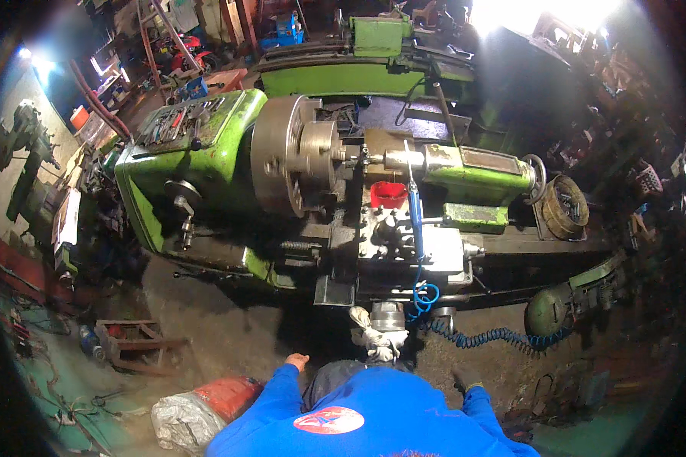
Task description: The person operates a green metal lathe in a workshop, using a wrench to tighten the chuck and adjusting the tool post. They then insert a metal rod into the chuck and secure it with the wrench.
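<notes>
While the person in the blue top stands facing the machine, everything of note spreads out ahead of them. Far left on the floor lies a crumpled silver-and-red sack (206, 410), close by the left elbow. The left hand (297, 361) hangs bare and loosely open, its grip holding nothing, fingers pointing forward toward the green lathe (206, 145). Just right of it and a little ahead, a white rag (377, 339) is bunched under the grey handwheel (387, 314) on the lathe's front apron; the left hand is the nearer of the two to it. Above, the big steel chuck (290, 156) faces right, its long axis running left to right along the bed toward the tailstock (476, 175). A red cup (389, 194) sits on the carriage between them. A blue coiled hose (480, 335) trails off rightward. The right hand (465, 375) is dark and low beside the body; whether its grip is open or closed I cannot tell.
</notes>
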A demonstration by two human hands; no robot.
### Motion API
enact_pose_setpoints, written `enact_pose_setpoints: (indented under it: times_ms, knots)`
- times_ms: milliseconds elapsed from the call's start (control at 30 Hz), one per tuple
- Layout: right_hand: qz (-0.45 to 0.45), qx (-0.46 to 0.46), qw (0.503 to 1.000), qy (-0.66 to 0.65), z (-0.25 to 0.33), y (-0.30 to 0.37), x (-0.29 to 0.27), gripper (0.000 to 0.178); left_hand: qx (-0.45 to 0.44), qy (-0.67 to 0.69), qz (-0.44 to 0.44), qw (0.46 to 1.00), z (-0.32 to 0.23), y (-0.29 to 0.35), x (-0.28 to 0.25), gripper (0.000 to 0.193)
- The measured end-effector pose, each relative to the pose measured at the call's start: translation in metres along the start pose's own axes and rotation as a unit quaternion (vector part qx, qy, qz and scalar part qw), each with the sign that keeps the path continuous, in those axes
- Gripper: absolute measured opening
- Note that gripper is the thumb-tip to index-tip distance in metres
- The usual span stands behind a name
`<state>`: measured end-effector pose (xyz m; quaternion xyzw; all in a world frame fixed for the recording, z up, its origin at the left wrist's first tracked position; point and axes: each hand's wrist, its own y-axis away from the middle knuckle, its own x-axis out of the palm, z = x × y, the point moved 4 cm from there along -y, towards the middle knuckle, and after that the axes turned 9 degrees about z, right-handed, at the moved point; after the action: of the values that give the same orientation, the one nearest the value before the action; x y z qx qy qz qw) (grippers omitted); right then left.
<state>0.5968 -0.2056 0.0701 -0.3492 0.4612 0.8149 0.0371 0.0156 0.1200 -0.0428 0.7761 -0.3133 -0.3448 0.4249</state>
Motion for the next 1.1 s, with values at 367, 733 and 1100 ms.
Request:
enact_pose_setpoints:
  times_ms: [367, 733, 1100]
  knots:
    - [0.084, 0.199, 0.961, -0.175, 0.016, 0.06, -0.01, 0.044, -0.024, 0.007, -0.011, 1.0, -0.019, 0.001, -0.003, 0.049]
    - [0.111, 0.145, 0.981, -0.064, -0.024, 0.044, -0.018, 0.059, 0.076, 0.603, -0.18, 0.774, -0.092, -0.077, -0.13, 0.101]
    - [0.015, 0.065, 0.997, -0.032, 0.026, 0.026, -0.085, 0.052, 0.149, 0.582, -0.366, 0.71, -0.11, -0.163, -0.209, 0.033]
